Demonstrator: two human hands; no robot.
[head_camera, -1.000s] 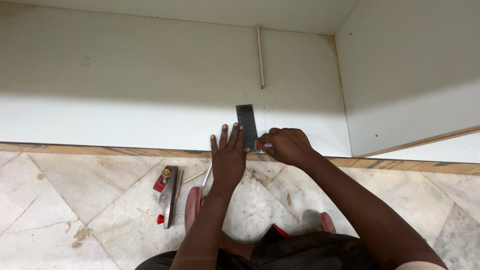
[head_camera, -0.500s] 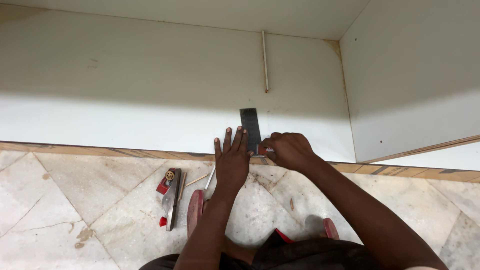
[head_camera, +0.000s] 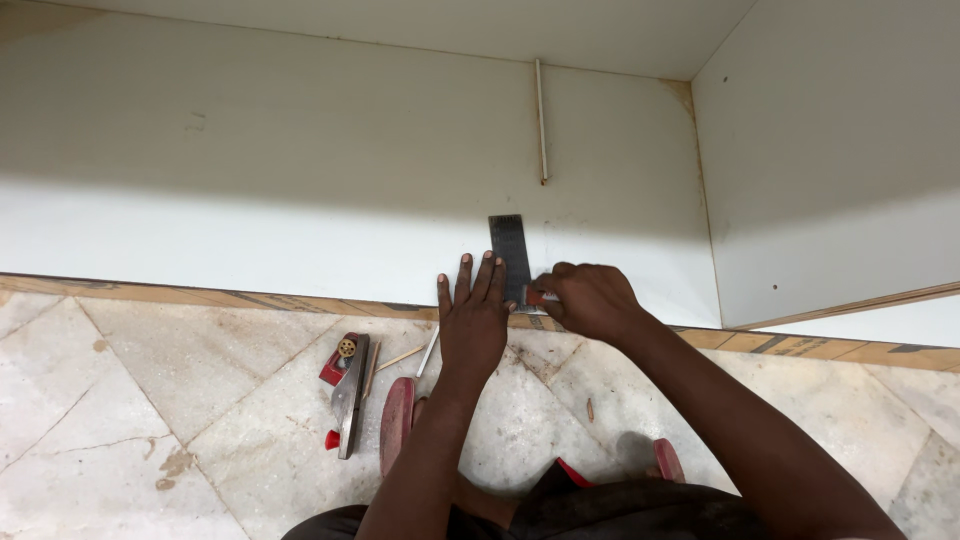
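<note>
The right hand (head_camera: 590, 300) is curled with its grip pinching a small pencil (head_camera: 537, 297), whose reddish end shows at the fingertips and touches the right edge of the square (head_camera: 510, 258). The square is a dark metal blade lying flat on the white board (head_camera: 250, 220), its long axis running toward 12 o'clock, its lower end at the board's front edge. The left hand (head_camera: 473, 322) lies palm down at 9 o'clock of the right hand, its grip spread, fingers extended toward 12 o'clock; the fingertips rest on the board just beside the left edge of the square and appear to touch it. Both hands straddle the brown edge strip (head_camera: 200, 296) that runs along the front of the board. At 12 o'clock of the square, a thin pale rod (head_camera: 540, 120) lies on the board, pointing toward the back. At 3 o'clock, a white upright panel (head_camera: 830, 170) stands on the board and closes off that side. Below the edge strip is the marble floor (head_camera: 130, 400). On the floor at 8 o'clock of the left hand lies a plane (head_camera: 346, 390) with red parts and a brass knob, long axis toward 12 o'clock. Between the plane and the left forearm lie a thin wooden stick (head_camera: 398, 358) and a slim metal tool (head_camera: 428, 352). A red sandal (head_camera: 396, 425) sits beside the left forearm, and a second sandal (head_camera: 668, 460) shows under the right forearm.
</note>
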